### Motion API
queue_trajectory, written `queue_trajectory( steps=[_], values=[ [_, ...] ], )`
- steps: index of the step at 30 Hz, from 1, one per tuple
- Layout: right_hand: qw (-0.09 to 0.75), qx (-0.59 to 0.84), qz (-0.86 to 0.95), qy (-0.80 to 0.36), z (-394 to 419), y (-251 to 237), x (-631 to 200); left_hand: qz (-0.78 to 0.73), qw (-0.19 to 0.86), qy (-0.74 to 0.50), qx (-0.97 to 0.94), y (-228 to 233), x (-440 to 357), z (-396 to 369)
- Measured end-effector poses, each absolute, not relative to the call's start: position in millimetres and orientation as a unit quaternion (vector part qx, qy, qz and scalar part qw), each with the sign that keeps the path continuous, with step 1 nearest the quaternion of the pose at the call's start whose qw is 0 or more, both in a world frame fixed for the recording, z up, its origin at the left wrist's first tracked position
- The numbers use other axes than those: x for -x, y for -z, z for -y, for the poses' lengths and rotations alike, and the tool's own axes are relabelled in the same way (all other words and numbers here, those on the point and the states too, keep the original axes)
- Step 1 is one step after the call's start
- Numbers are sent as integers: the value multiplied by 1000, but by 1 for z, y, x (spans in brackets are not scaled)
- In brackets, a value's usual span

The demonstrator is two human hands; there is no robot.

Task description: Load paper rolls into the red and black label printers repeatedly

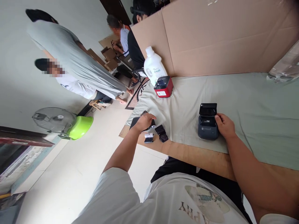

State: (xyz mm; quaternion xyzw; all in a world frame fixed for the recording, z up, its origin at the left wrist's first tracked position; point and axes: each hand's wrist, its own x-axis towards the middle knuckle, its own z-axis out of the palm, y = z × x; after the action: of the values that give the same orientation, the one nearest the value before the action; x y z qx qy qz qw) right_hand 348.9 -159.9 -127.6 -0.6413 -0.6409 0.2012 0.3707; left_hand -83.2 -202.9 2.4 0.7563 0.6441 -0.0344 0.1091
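Note:
A dark grey portable label printer [207,127] stands on the cloth with its lid [208,109] raised. My right hand [226,126] grips its right side, near the lid's hinge. Farther left, my left hand [145,122] is over a dark flat case [135,122] at the table corner. Its fingers are curled, and what they hold, if anything, is hidden. Just beside this hand are a small white paper roll [149,135], a small dark piece [148,140] below it, and crumpled black shiny packets [161,133].
A red and black box-shaped device [163,87] stands before a white jug [154,65]. A cardboard panel [210,40] lines the table's back. Its wooden edge [187,148] shows in front. Beyond are a fan [56,119], a green basin [81,127] and several people.

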Motion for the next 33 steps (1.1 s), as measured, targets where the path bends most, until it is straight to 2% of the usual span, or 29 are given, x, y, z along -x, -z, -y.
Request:
queue_trajectory(
  steps=[3, 8, 11, 14, 17, 20, 25, 26, 28, 31, 33],
  values=[
    [378, 637, 643, -196, 160, 128, -349, -573, 161, 126, -794, -3, 82, 197],
    [389, 633, 642, -190, 159, 128, -349, -557, 79, 226, -795, 10, 81, 187],
    [382, 636, 642, -195, 159, 127, -349, -559, 74, 220, -796, 7, 84, 181],
    [381, 635, 642, -200, 159, 128, -349, -595, 101, 154, -782, -12, 83, 175],
    [388, 633, 638, -204, 158, 130, -349, -622, 182, 29, -761, -40, 71, 174],
    [403, 632, 622, -228, 159, 126, -345, -570, 320, -80, -753, -63, 44, 180],
    [536, 593, 557, -227, 184, 85, -327, -423, 571, -114, -695, -70, -23, 197],
    [554, 561, 560, -253, 194, 75, -322, -397, 600, -104, -687, -66, -37, 198],
    [557, 471, 571, -376, 214, 60, -315, -363, 613, -95, -695, -54, -64, 197],
    [501, 399, 532, -554, 244, 56, -311, -375, 528, -137, -750, -29, -104, 184],
    [482, 426, 488, -589, 258, 63, -312, -397, 442, -156, -789, -14, -128, 172]
  ],
)
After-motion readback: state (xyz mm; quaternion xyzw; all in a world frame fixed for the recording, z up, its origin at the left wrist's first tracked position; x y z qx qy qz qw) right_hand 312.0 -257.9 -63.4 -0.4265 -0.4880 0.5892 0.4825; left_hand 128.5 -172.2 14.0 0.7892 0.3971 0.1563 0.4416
